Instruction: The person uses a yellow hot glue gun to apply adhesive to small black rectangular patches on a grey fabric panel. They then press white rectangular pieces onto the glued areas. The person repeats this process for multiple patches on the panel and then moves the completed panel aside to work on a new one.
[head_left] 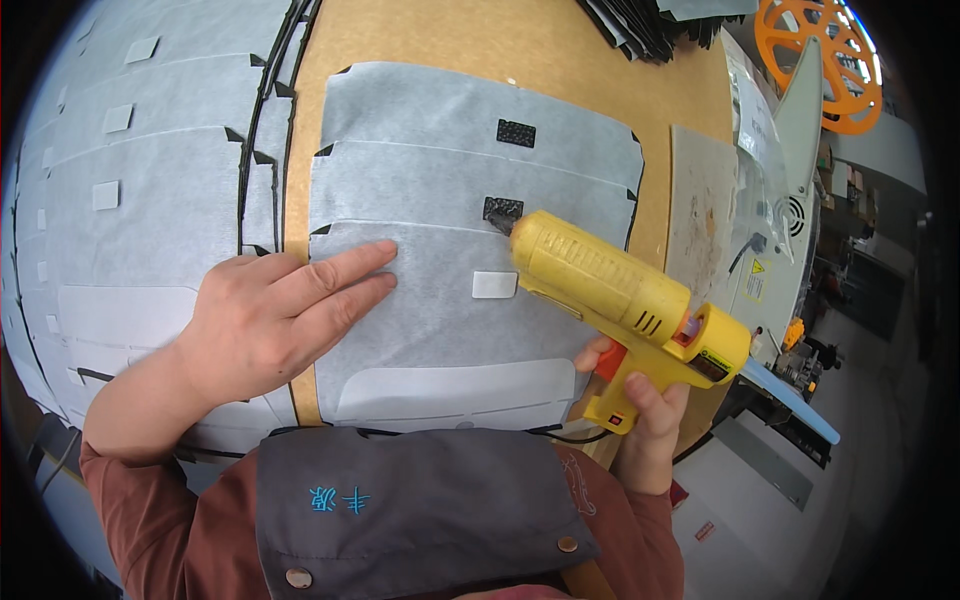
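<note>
The right hand [652,405] is gripping a yellow glue gun [605,275], fingers wrapped around its handle. The left hand [262,320] is holding nothing, extending two fingers over a grey sheet [420,185] that is lying on the brown worktop [450,32]. Beyond a white patch [494,285], the nozzle is meeting or hovering over a black patch [503,208]; I cannot tell which. An orange wheel [845,112] is standing farther right.

A sheet [400,180] lies on the tabletop [430,28]. From its middle, other sheets [190,85] are at nine o'clock, a stack [630,27] at one, a wheel [771,37] farther off at two. Three patches [516,133] line up on it from one o'clock to five; the glue gun [605,275] is over its four o'clock side, nozzle [502,224] at the middle patch.
</note>
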